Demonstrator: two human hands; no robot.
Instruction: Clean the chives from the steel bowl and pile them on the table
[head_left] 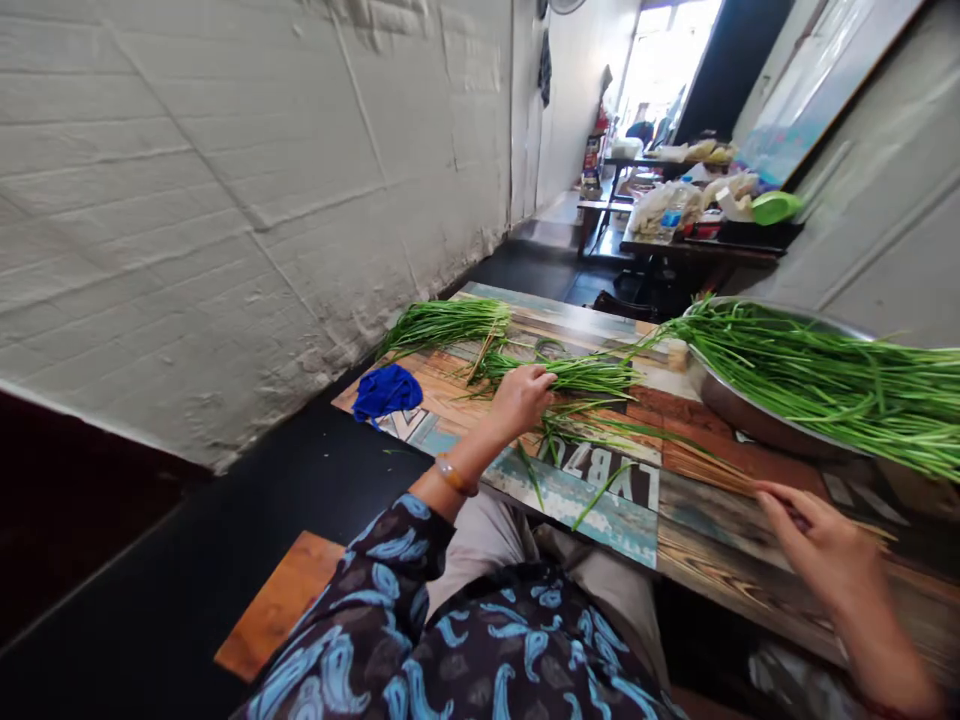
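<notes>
My left hand (521,397), with an amber-coloured bangle at its wrist, is closed at the near side of a loose bunch of green chives (592,374) on the table. Its fingertips pinch down on the leaves. Over to the right, my right hand (821,540) is closed around a few thin tan strands (712,465), like straw or slim sticks, that stretch leftward over the wood. Another bunch of chives (450,325) lies at the far left, with similar tan strands (484,352) beside it. Single leaves (596,495) are scattered near the front edge.
A wide metal basin (720,395) heaped with long chives stands on the patterned wooden table (697,525) at right. A blue cloth (386,392) lies at the left corner. A white wall (247,200) runs along the left. Behind, a second table holds bags and a water bottle (673,212).
</notes>
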